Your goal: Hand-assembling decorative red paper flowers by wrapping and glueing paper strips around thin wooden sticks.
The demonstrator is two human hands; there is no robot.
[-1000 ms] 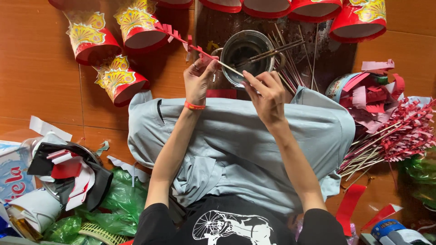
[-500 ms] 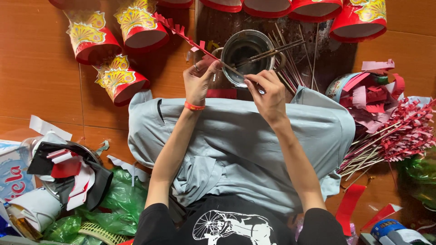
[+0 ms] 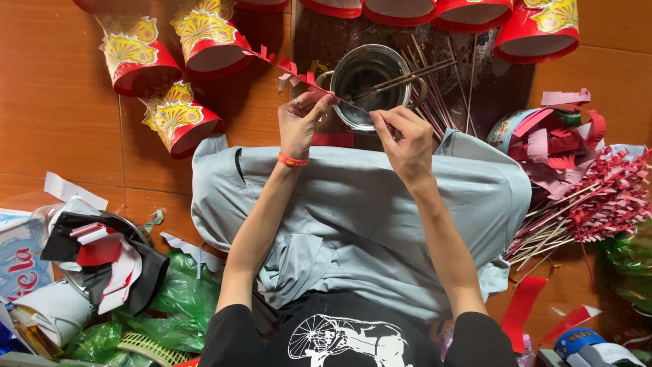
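Observation:
My left hand (image 3: 302, 122) pinches a fringed red paper strip (image 3: 288, 68) that trails up and left toward the red cups. My right hand (image 3: 402, 139) holds a thin stick (image 3: 354, 104) by its lower end, and the strip meets the stick between my two hands. Both hands are raised over my lap, which is covered by a grey cloth (image 3: 367, 204). Just beyond my fingers stands a small metal pot (image 3: 367, 81) with a brush resting across it.
Red and gold paper cups (image 3: 197, 41) lie on the floor at the top. A bundle of fringe-wrapped sticks (image 3: 598, 204) lies at right beside a tin of paper scraps (image 3: 550, 143). Bags, paper offcuts and a tape roll (image 3: 570, 340) crowd the lower corners.
The fringed strip has swung slightly as my left hand turned it around the stick. Both hands stay in nearly the same place above the pot.

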